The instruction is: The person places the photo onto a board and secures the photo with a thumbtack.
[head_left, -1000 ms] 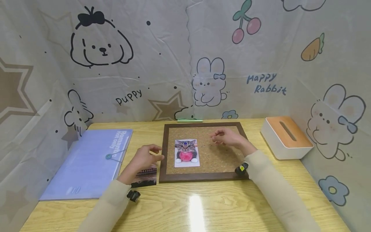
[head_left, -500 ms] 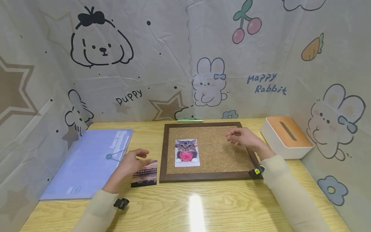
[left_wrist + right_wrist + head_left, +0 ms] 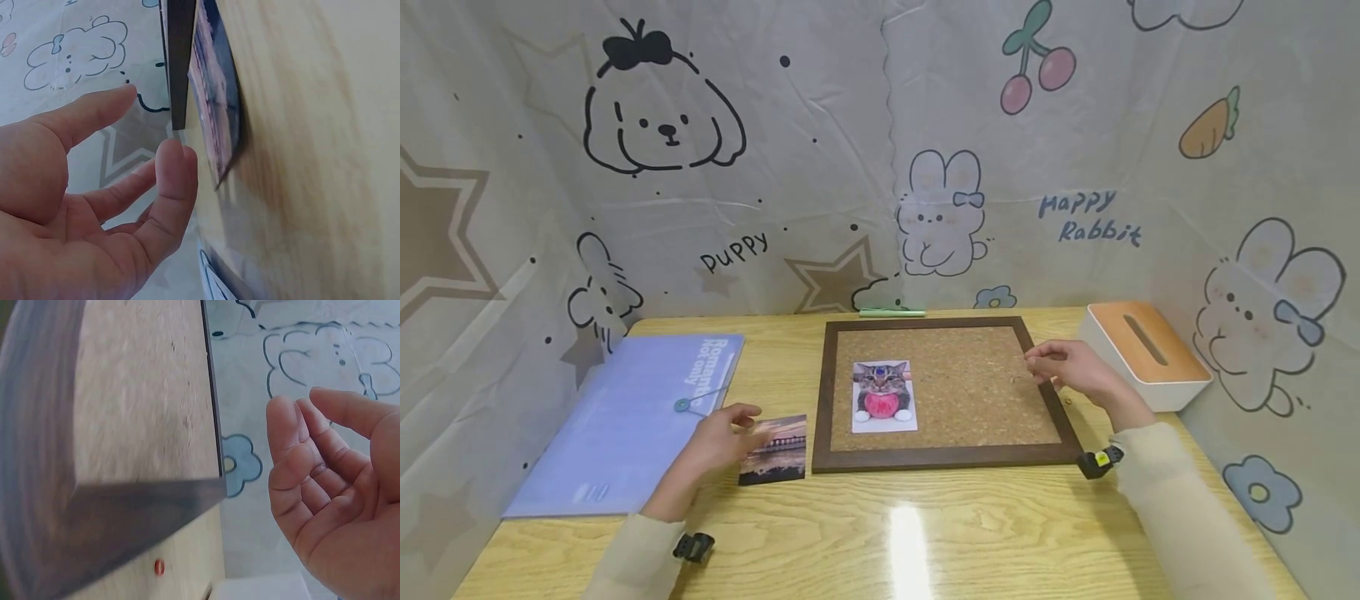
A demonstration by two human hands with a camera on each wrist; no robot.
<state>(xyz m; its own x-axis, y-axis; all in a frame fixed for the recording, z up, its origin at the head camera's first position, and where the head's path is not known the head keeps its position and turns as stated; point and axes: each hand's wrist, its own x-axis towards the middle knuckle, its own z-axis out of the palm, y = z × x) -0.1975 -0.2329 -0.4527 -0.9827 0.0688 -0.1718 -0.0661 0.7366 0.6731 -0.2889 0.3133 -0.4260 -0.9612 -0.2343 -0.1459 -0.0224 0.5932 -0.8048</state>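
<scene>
A cork board (image 3: 985,383) with a dark wooden frame lies on the table. On its left part is a cat photo (image 3: 882,408) with a small blue pin (image 3: 881,370) at its top. My left hand (image 3: 718,437), empty and with loosely bent fingers, hovers at the left edge of a sunset photo (image 3: 775,454) beside the board; the left wrist view shows this photo (image 3: 219,100) next to the frame. My right hand (image 3: 1075,371) is over the board's right edge. In the right wrist view nothing shows between the thumb and fingers of this hand (image 3: 337,481).
A tiny reddish object (image 3: 159,567) lies on the table off the board's right side. Behind it stands a white tissue box (image 3: 1138,350) with an orange lid. A blue document folder (image 3: 617,425) occupies the left, and a green pen (image 3: 891,313) lies behind the board.
My right hand has moved right, from above the cork to the board's right edge. The left hand has drawn back leftward from the board's frame, uncovering most of the sunset photo.
</scene>
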